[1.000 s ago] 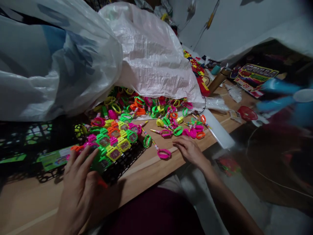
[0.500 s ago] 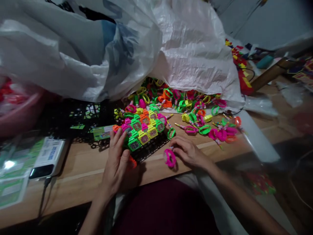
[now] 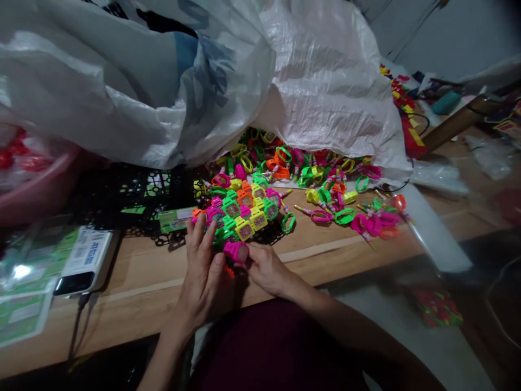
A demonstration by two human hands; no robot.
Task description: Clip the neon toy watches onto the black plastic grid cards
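My right hand (image 3: 264, 267) pinches a pink toy watch (image 3: 236, 251) and holds it against the near edge of a row of bright toy watches (image 3: 240, 213) standing on a black plastic grid (image 3: 134, 193). My left hand (image 3: 201, 271) rests beside that row with its fingers stretched out, fingertips touching the leftmost watches. A loose heap of pink, green, yellow and orange toy watches (image 3: 325, 184) spreads over the wooden table (image 3: 138, 282) to the right.
Big white plastic bags (image 3: 317, 81) hang over the back of the table. A phone (image 3: 75, 282) with a cable and printed green cards (image 3: 24, 309) lie at the left. A white flat strip (image 3: 431, 228) and a cardboard tube (image 3: 456, 122) are at the right.
My right hand picked up the pink watch from the table and carried it left to the row by my left hand. The view swung left, then held.
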